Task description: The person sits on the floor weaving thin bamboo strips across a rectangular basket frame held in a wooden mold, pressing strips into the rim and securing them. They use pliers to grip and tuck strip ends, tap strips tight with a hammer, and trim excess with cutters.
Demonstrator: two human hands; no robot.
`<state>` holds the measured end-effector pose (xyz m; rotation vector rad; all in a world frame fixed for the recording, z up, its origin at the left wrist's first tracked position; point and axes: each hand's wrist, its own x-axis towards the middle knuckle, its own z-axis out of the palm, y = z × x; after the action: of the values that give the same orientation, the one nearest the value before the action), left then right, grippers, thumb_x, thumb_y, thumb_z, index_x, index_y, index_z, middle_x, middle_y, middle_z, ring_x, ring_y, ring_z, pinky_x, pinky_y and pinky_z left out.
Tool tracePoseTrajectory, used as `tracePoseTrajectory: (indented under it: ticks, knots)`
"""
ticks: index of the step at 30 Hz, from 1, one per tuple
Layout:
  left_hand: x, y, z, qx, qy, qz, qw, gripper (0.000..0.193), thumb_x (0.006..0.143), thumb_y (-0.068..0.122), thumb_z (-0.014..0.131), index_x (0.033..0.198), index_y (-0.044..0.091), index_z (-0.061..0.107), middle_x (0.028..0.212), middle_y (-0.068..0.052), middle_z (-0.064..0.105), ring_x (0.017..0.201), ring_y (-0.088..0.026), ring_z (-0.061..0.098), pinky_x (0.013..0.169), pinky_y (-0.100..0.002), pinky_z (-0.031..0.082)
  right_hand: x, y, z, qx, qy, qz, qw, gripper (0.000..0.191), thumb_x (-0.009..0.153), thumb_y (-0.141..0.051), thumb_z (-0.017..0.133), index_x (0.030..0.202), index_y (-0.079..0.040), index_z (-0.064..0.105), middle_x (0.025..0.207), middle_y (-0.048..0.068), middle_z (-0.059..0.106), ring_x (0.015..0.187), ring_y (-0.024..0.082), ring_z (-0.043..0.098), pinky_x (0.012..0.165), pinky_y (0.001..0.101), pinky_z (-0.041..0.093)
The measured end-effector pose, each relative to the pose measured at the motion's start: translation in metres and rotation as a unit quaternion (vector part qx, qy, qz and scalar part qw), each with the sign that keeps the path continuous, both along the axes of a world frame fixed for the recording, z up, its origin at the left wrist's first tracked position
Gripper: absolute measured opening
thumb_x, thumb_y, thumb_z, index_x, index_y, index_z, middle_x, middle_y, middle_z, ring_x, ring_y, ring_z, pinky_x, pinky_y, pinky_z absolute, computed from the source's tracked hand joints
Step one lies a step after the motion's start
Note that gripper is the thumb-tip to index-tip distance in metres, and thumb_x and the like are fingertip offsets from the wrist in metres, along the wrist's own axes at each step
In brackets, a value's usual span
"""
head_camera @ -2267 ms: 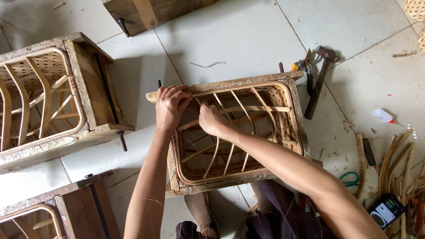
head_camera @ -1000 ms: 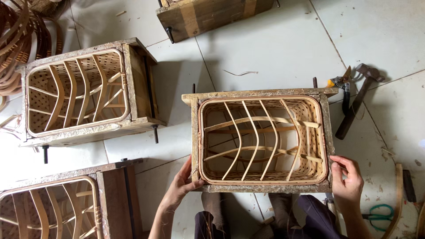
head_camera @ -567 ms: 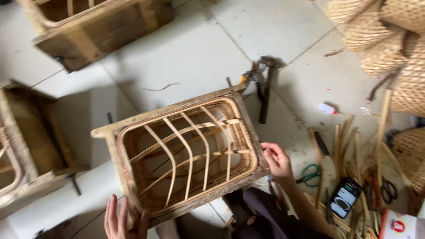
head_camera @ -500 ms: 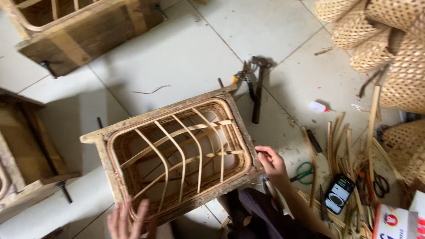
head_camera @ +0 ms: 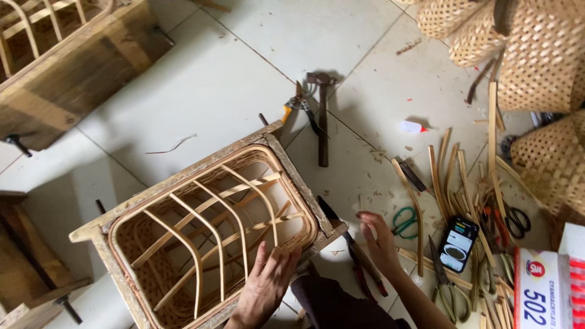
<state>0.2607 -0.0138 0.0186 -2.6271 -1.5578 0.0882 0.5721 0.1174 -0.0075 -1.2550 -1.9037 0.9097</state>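
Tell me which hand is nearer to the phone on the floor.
Right. The right hand hovers just left of the phone, apart from it; the left hand rests on the basket frame, farther left.

A phone (head_camera: 458, 243) with a lit screen lies on the floor among bamboo strips (head_camera: 448, 176). A white-and-red box (head_camera: 548, 293) sits at the lower right corner.

I see a rough, weathered wooden frame (head_camera: 298, 183) with smooth pale rattan ribs (head_camera: 213, 225) inside. Floor (head_camera: 231, 79) – glossy pale tiles, dusty. Hammer (head_camera: 322, 116) has a dark matt metal head and shaft. Baskets (head_camera: 536, 55) of woven cane, matt tan. Phone (head_camera: 458, 244) – glossy black. Bamboo strips (head_camera: 448, 170), dry, matt.
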Motion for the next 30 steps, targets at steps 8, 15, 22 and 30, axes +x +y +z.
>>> tracePoseTrajectory:
  ticks: [8, 15, 22, 30]
  knots:
    - [0.011, -0.020, -0.031, 0.001, -0.092, 0.088, 0.992, 0.085, 0.084, 0.004, 0.060, 0.159, 0.015, 0.022, 0.135, -0.014, 0.052, 0.126, -0.035, 0.047, 0.115, -0.064, 0.026, 0.048, -0.035, -0.083, 0.032, -0.231, 0.019, 0.972, 0.024, 0.095, -0.016, 0.064, 0.117, -0.009, 0.066, 0.115, 0.013, 0.068, 0.103, 0.031, 0.064, 0.085, 0.0443, 0.053]
    - [0.004, -0.020, -0.023, -0.099, -0.079, 0.097, 0.987, 0.094, 0.080, -0.005, 0.052, 0.161, 0.017, 0.009, 0.147, -0.014, 0.047, 0.106, -0.028, 0.058, 0.094, -0.043, 0.054, 0.003, -0.023, -0.088, -0.060, -0.167, 0.007, 0.984, 0.041, 0.092, -0.015, 0.067, 0.131, -0.005, 0.059, 0.100, 0.013, 0.070, 0.090, 0.030, 0.067, 0.079, 0.0429, 0.055]
    - [0.002, -0.014, 0.002, -0.153, -0.094, 0.101, 0.979, 0.094, 0.084, 0.007, 0.055, 0.164, 0.019, 0.008, 0.130, -0.011, 0.052, 0.107, -0.030, 0.058, 0.094, -0.044, 0.053, -0.017, -0.015, -0.087, -0.091, -0.179, -0.026, 0.979, 0.053, 0.086, -0.014, 0.071, 0.135, -0.003, 0.055, 0.096, 0.014, 0.073, 0.082, 0.031, 0.071, 0.072, 0.0444, 0.057]
    - [0.002, -0.023, -0.048, -0.306, 0.020, 0.085, 0.948, 0.059, 0.119, 0.002, 0.027, 0.171, 0.021, 0.005, 0.121, -0.022, 0.053, 0.104, -0.036, 0.054, 0.085, -0.047, 0.050, 0.004, 0.021, -0.069, -0.159, -0.099, -0.063, 0.980, 0.036, 0.099, -0.017, 0.063, 0.134, -0.008, 0.060, 0.093, 0.013, 0.073, 0.076, 0.028, 0.069, 0.069, 0.0364, 0.057]
